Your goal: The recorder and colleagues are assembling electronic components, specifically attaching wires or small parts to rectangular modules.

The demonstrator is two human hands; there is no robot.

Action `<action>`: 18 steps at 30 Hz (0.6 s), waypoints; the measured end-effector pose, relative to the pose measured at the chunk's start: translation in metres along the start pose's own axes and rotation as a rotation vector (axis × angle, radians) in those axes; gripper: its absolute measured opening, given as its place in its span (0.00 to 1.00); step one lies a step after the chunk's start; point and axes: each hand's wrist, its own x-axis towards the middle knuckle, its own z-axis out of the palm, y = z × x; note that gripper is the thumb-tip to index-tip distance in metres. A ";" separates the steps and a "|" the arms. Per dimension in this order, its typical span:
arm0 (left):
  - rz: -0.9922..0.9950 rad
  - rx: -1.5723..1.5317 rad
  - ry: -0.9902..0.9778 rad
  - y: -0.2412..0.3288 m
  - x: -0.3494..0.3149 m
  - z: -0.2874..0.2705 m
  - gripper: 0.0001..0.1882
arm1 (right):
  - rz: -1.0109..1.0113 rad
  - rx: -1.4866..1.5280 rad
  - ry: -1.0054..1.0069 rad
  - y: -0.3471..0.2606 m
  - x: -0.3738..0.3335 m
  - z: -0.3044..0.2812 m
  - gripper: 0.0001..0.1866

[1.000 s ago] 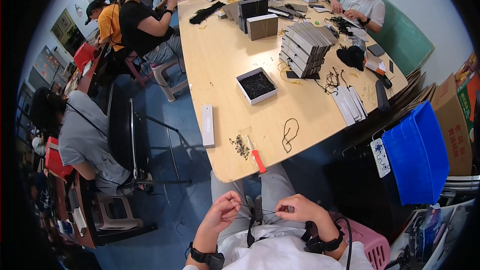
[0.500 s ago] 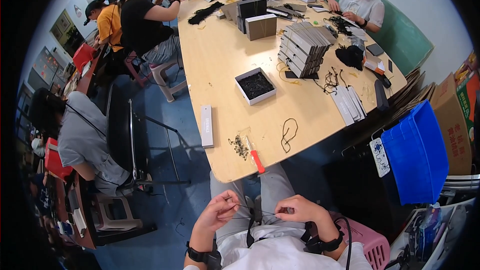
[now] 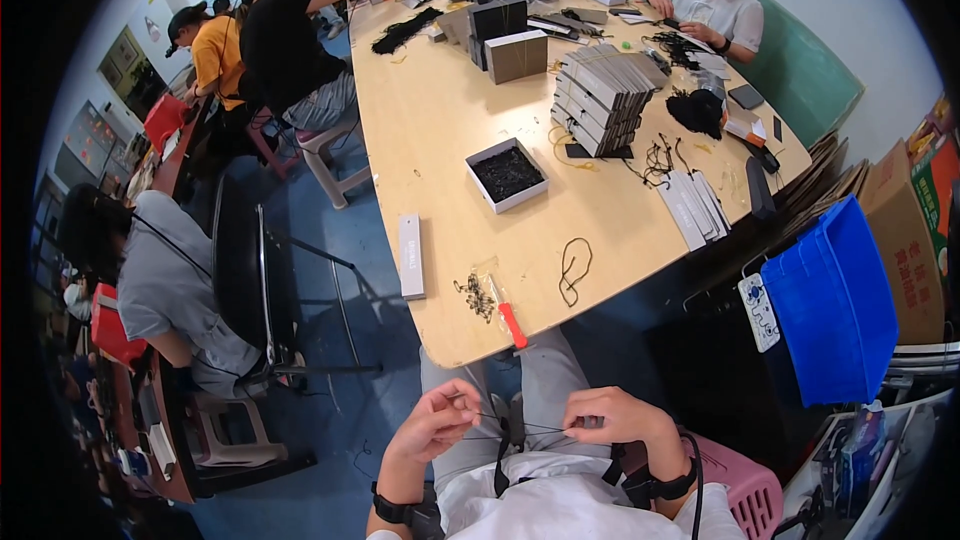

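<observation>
Above my lap, a thin dark cord point(image 3: 532, 427) stretches between my two hands. My left hand point(image 3: 432, 424) pinches one end between thumb and fingertips. My right hand point(image 3: 612, 416), knuckles up, grips the other end, its fingertips partly hidden. On the near table edge lie a red-handled tool point(image 3: 513, 326) with a thin shaft, a clear plastic bag point(image 3: 487, 269) and a small heap of dark cord pieces point(image 3: 472, 297). A loose cord loop point(image 3: 567, 275) rests to their right. A slim pale grey box point(image 3: 411, 258) lies at the left edge.
A shallow white box point(image 3: 518, 203) holds black bits. Beyond it stand stacked grey boxes point(image 3: 600, 105), with fanned flat sleeves point(image 3: 690, 208) to the right. A blue crate point(image 3: 835, 310) is beside the table on the right, a black chair point(image 3: 240, 280) on the left. Several people work around.
My right hand has shifted slightly right, drawing a little farther from my left. On the far left, a person in black has stretched an arm farther over the table.
</observation>
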 end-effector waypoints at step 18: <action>-0.011 0.197 -0.020 0.002 0.012 0.012 0.13 | 0.004 -0.052 0.021 -0.005 -0.012 -0.014 0.04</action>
